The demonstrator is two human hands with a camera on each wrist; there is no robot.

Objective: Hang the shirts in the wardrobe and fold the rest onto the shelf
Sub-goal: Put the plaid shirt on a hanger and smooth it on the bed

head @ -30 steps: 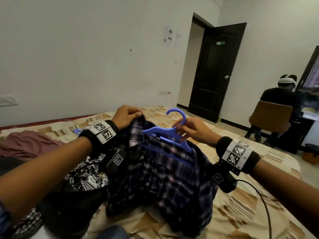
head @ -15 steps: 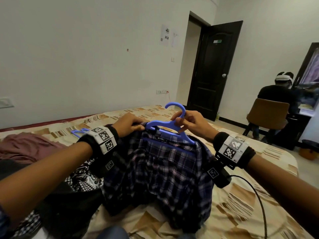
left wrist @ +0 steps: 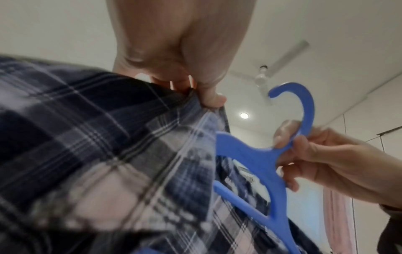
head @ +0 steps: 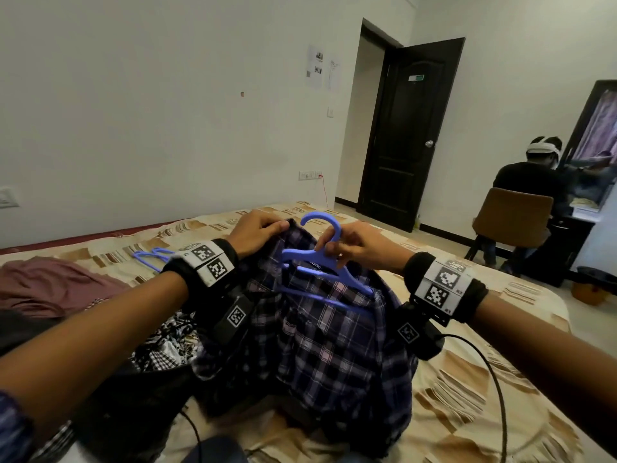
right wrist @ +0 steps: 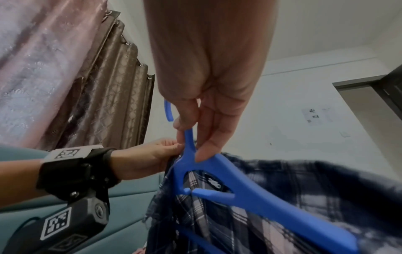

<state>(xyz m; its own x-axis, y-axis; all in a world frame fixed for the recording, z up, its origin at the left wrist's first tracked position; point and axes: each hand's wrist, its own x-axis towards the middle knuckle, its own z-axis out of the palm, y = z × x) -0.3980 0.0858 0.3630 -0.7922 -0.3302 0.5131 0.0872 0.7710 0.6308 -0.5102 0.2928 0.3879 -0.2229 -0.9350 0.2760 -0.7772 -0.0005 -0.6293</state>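
Observation:
A dark blue plaid shirt [head: 320, 335] hangs raised over the bed, partly draped on a blue plastic hanger [head: 317, 259]. My right hand [head: 347, 245] pinches the hanger's neck just under the hook [right wrist: 189, 137]. My left hand [head: 257, 232] pinches the shirt's collar edge [left wrist: 191, 96] to the left of the hanger [left wrist: 261, 158]. The hanger's right arm [right wrist: 282, 206] lies inside the shirt [right wrist: 304, 189]; its left arm shows bare. The shirt's lower part rests crumpled on the bed.
The patterned bedsheet [head: 467, 379] carries a maroon garment [head: 50, 285], a black-and-white checked garment [head: 167, 345] and spare blue hangers [head: 150, 259]. A dark door [head: 407, 135] stands open beyond. A person sits on a brown chair [head: 514, 215] at the right.
Both hands have lifted the shirt and hanger a little higher. My left hand has pulled the collar up and closer beside the hook.

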